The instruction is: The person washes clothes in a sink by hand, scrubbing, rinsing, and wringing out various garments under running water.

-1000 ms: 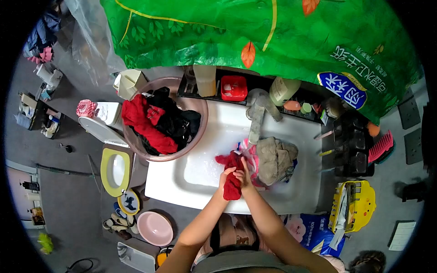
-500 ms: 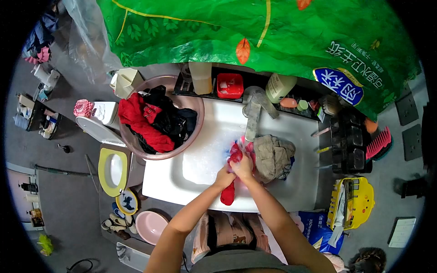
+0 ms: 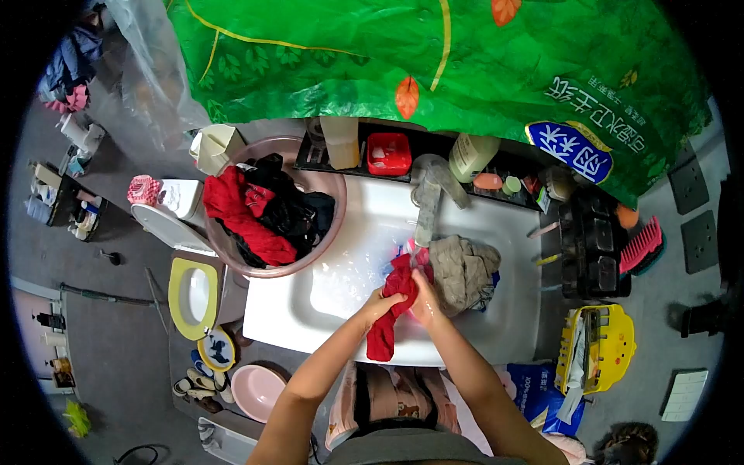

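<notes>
A wet red cloth (image 3: 382, 335) hangs in folds over the white sink (image 3: 310, 322), below the grey faucet (image 3: 426, 209). My left hand (image 3: 379, 305) is closed on the cloth's left side, thumb on top. My right hand (image 3: 423, 297) grips its right edge under the spout, the fingertips partly hidden. A pink item shows behind and beneath my hands, mostly covered. Just right of my right hand a beige bundled garment (image 3: 465, 271) lies in the sink. Soapy water (image 3: 349, 267) spreads to the left of my hands.
A pink basin (image 3: 341, 209) piled with red and black clothes sits on the sink's left corner. Behind the faucet, a black shelf holds a red box (image 3: 388, 153), a bottle (image 3: 470, 155) and soap (image 3: 487, 181). A yellow basket (image 3: 618, 345) hangs at right.
The red cloth has gone from bunched and twisted between my hands to more spread out, its lower end hanging further left. My hands have moved slightly apart.
</notes>
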`<state>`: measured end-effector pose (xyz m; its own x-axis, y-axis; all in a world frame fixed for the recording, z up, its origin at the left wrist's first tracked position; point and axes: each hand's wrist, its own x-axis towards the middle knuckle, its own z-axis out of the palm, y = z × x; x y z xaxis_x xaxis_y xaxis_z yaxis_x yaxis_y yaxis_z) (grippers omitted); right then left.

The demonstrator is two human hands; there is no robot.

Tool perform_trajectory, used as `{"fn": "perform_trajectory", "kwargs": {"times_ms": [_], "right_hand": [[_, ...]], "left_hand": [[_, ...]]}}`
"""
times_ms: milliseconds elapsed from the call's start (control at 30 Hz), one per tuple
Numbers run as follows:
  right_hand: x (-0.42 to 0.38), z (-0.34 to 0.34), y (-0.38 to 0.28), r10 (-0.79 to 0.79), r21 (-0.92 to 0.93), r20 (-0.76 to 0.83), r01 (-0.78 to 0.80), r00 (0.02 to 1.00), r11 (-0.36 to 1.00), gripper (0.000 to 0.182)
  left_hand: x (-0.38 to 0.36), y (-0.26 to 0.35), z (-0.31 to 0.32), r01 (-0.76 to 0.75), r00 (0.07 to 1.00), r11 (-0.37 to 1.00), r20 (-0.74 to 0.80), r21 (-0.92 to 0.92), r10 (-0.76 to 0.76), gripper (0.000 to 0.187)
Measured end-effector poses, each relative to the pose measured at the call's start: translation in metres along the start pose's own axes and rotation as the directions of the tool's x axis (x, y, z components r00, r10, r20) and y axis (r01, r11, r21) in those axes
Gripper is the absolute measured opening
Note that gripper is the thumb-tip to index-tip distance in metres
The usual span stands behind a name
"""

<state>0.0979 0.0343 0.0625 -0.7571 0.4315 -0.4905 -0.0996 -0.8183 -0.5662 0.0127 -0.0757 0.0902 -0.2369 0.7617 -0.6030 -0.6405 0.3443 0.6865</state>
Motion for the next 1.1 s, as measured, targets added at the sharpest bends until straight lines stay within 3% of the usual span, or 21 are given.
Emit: {"fn": "perform_trajectory", "kwargs": {"times_ms": [33,100,200,300,333,367,433,467,567,600,700,733,833,967,1000,1100], "right_hand": [[0.003,-0.004,-0.002,-0.003,0.093,0.060,-0.003,0.998,0.996,0.043],[0.000,-0.002,-0.004,0.022,0.113,0.001,-0.022,1.000,0.993,0.045],[-0.004,0.007,-0.022,0.154,0.222,0.091,-0.171,0.984,0.960,0.037],[-0.006,0.023,-0.033,0.090,-0.115,0.178,-0.070,0.980,0.991,0.036],[-0.004,0.027,-0.036,0.031,-0.463,0.308,0.122,0.951,0.878,0.030],[-0.008,0.031,-0.034,0.078,-0.592,0.192,0.052,0.978,0.805,0.022],[-0.009,0.038,-0.028,0.041,-0.745,0.134,0.073,0.990,0.663,0.021],[-0.004,0.033,-0.021,-0.007,-0.748,0.157,0.123,0.988,0.652,0.019],[-0.004,0.040,-0.019,-0.092,-0.892,0.126,0.153,0.988,0.424,0.018],[-0.003,0.039,-0.012,-0.149,-0.859,0.057,0.125,0.987,0.496,0.019],[0.000,0.038,-0.006,-0.207,-0.920,0.013,0.093,0.978,0.381,0.020],[0.003,0.039,-0.001,-0.309,-0.924,0.012,0.129,0.951,0.360,0.021],[0.023,0.032,0.018,-0.279,-0.969,-0.014,0.055,0.960,0.241,0.017],[0.019,0.057,0.030,-0.287,-0.841,0.033,0.182,0.957,0.510,0.028],[0.021,0.062,0.029,-0.167,-0.802,0.026,0.120,0.986,0.585,0.038],[0.035,0.074,0.028,-0.109,-0.420,-0.082,0.065,0.991,0.905,0.052]], "left_hand": [[-0.004,0.005,0.001,0.064,0.998,0.997,0.000,-0.037,-0.064,0.041],[-0.009,0.009,0.010,0.161,0.987,0.964,0.046,-0.213,-0.155,0.041],[-0.011,0.004,0.015,0.271,0.960,0.876,0.174,-0.398,-0.218,0.039],[-0.007,-0.002,0.012,0.291,0.946,0.854,0.264,-0.431,-0.189,0.035],[-0.008,-0.006,0.010,0.281,0.947,0.851,0.270,-0.444,-0.171,0.032],[-0.008,-0.010,0.011,0.262,0.956,0.882,0.231,-0.393,-0.181,0.031],[-0.006,-0.014,0.012,0.221,0.971,0.936,0.149,-0.275,-0.186,0.029],[0.011,-0.034,0.004,0.173,0.982,0.944,0.117,-0.281,-0.145,0.029],[0.010,-0.039,0.008,0.003,1.000,0.999,-0.031,-0.044,-0.004,0.036],[0.006,-0.037,0.010,-0.015,0.997,0.990,-0.079,0.142,0.027,0.039],[-0.009,-0.024,0.010,-0.020,0.964,0.758,-0.190,0.652,0.188,0.048],[-0.021,-0.009,0.014,0.056,0.962,0.733,-0.233,0.678,0.141,0.050],[-0.020,-0.017,0.006,0.067,0.923,0.683,-0.305,0.728,0.235,0.050],[-0.049,-0.017,-0.004,-0.090,0.804,0.739,-0.389,0.667,0.449,0.047],[-0.058,-0.015,-0.011,-0.171,0.783,0.781,-0.398,0.601,0.478,0.045],[-0.084,0.009,-0.037,-0.470,0.657,0.790,-0.442,0.393,0.611,0.047]]}}
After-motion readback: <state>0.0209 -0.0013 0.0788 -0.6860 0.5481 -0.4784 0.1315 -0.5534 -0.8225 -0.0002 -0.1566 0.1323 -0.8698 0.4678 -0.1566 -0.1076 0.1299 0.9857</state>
